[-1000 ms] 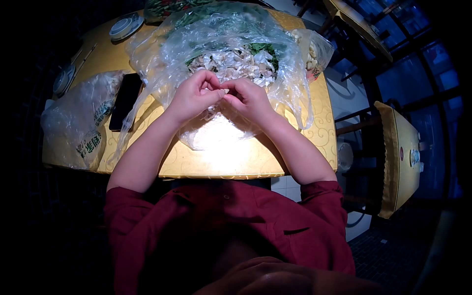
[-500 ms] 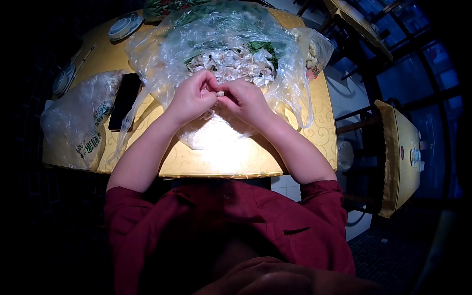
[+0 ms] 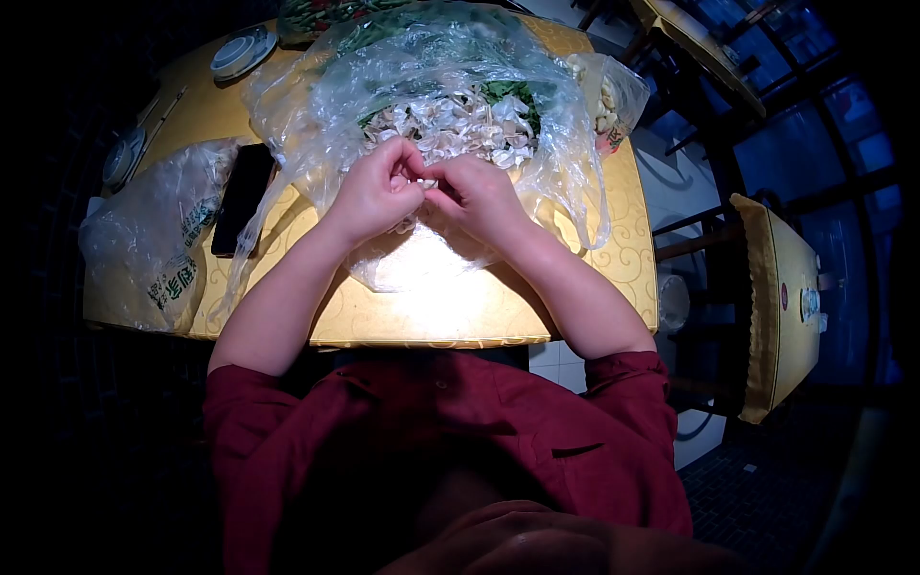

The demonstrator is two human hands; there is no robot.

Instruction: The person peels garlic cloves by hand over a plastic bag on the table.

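My left hand (image 3: pixel 381 192) and my right hand (image 3: pixel 476 192) meet above the near side of a clear plastic bag (image 3: pixel 422 67). Their fingertips pinch one small pale piece, a garlic clove (image 3: pixel 428 183) by its look, held between them. Just beyond my fingers lies a heap of whitish garlic skins (image 3: pixel 460 129) on the bag, with green leaves (image 3: pixel 522 93) showing around it. My palms are turned inward, and some fingers are hidden behind others.
A dark phone (image 3: pixel 243 199) and a bag with green print (image 3: pixel 158 240) lie at the left. Bowls (image 3: pixel 243 52) stand at the back left. A small bag of pale cloves (image 3: pixel 607 101) is at the right. Another table (image 3: pixel 781 307) stands farther right.
My right fingers have shifted slightly, and the pale piece has moved a little left and down from where it was a second ago. The bags and phone stay put.
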